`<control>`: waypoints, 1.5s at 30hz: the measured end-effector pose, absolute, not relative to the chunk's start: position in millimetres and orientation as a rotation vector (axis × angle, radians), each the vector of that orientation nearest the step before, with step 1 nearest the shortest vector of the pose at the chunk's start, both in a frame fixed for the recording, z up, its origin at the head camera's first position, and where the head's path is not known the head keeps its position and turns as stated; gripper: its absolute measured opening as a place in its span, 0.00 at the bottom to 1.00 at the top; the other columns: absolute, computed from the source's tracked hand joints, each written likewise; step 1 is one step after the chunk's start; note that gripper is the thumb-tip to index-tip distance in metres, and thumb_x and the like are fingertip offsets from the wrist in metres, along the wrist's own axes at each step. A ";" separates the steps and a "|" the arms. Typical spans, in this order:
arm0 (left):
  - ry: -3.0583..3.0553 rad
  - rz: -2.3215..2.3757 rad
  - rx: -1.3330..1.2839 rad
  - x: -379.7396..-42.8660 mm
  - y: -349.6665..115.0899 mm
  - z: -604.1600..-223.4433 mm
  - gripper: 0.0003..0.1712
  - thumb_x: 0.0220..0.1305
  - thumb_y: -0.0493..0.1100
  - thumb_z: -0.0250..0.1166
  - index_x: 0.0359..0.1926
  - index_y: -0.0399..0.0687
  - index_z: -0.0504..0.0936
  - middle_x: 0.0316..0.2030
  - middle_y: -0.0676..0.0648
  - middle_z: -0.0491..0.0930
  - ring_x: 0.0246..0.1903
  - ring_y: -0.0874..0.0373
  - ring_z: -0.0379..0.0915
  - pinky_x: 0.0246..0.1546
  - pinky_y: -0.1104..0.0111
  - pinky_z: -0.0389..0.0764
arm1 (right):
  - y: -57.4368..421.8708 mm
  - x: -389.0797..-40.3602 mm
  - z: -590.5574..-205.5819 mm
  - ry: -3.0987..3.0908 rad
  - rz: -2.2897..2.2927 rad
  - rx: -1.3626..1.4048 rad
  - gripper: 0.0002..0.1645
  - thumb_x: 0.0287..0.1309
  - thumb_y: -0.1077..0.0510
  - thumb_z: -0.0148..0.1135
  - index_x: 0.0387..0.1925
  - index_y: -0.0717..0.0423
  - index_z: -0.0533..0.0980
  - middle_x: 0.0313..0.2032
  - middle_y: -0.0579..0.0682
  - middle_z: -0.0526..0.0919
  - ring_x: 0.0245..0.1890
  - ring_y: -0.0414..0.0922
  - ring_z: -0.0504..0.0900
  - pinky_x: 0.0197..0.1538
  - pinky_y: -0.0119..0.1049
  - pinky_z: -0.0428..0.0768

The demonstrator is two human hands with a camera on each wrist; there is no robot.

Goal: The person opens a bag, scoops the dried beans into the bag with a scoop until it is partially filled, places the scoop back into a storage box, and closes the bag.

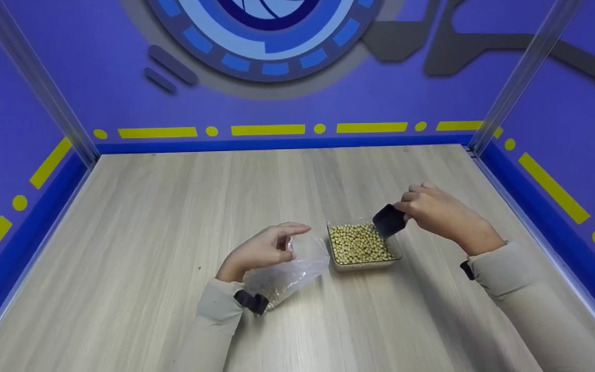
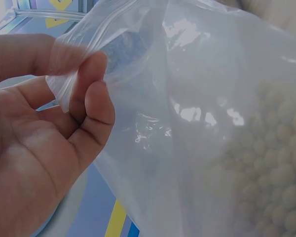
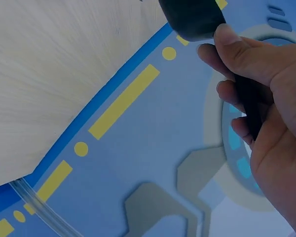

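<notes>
Three walls round table | bag beside container | scoop partly hides it

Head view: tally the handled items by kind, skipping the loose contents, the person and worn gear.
Black scoop: 1
Clear plastic bag: 1
Clear container: 1
Total: 3
</notes>
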State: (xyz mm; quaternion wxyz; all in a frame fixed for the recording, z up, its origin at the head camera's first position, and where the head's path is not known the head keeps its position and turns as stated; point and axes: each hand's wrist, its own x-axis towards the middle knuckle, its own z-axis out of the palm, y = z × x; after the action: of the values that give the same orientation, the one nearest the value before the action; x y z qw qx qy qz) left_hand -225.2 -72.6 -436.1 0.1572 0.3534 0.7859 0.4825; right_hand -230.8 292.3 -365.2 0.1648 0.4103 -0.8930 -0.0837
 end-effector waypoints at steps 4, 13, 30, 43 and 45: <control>2.248 1.386 1.005 -225.1 -73.2 -436.4 0.35 0.54 0.29 0.58 0.66 0.36 0.68 0.61 0.37 0.70 0.29 0.63 0.60 0.30 0.76 0.65 | 283.1 -228.1 -366.7 -2.521 -0.424 1.130 0.12 0.39 0.71 0.72 0.29 0.58 0.84 0.26 0.51 0.82 0.30 0.49 0.76 0.34 0.41 0.72; 2.250 1.385 1.012 -225.0 -73.9 -437.5 0.35 0.54 0.29 0.57 0.66 0.37 0.68 0.61 0.38 0.70 0.29 0.63 0.61 0.30 0.76 0.66 | 267.9 -224.5 -375.2 -2.493 -0.581 1.100 0.09 0.37 0.68 0.74 0.24 0.57 0.82 0.22 0.50 0.80 0.26 0.48 0.73 0.29 0.38 0.63; 2.251 1.380 1.003 -224.0 -78.2 -438.5 0.36 0.53 0.30 0.58 0.67 0.37 0.68 0.62 0.39 0.70 0.29 0.64 0.62 0.30 0.76 0.67 | 266.9 -242.0 -391.8 -2.735 -0.353 1.136 0.05 0.44 0.65 0.71 0.28 0.57 0.85 0.23 0.50 0.81 0.26 0.48 0.74 0.29 0.40 0.66; 2.242 1.375 1.006 -224.2 -78.6 -438.1 0.36 0.53 0.30 0.58 0.67 0.37 0.68 0.64 0.38 0.68 0.29 0.64 0.63 0.31 0.76 0.67 | 284.2 -250.3 -400.7 -2.943 0.064 1.115 0.09 0.52 0.66 0.66 0.37 0.57 0.85 0.27 0.49 0.82 0.28 0.46 0.73 0.34 0.41 0.66; 2.247 1.372 1.006 -224.2 -78.7 -438.7 0.36 0.53 0.30 0.58 0.67 0.37 0.68 0.64 0.38 0.68 0.29 0.63 0.63 0.31 0.76 0.68 | 286.2 -251.0 -403.6 -2.975 0.141 1.090 0.11 0.53 0.66 0.65 0.40 0.58 0.85 0.29 0.50 0.83 0.29 0.46 0.72 0.36 0.38 0.61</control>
State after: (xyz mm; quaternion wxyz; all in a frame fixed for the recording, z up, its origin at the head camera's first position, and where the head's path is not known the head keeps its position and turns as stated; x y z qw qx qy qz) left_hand -224.2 -78.7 -438.7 0.1611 0.3523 0.7869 0.4804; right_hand -251.0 286.2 -403.6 -0.0148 0.3437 -0.9379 0.0443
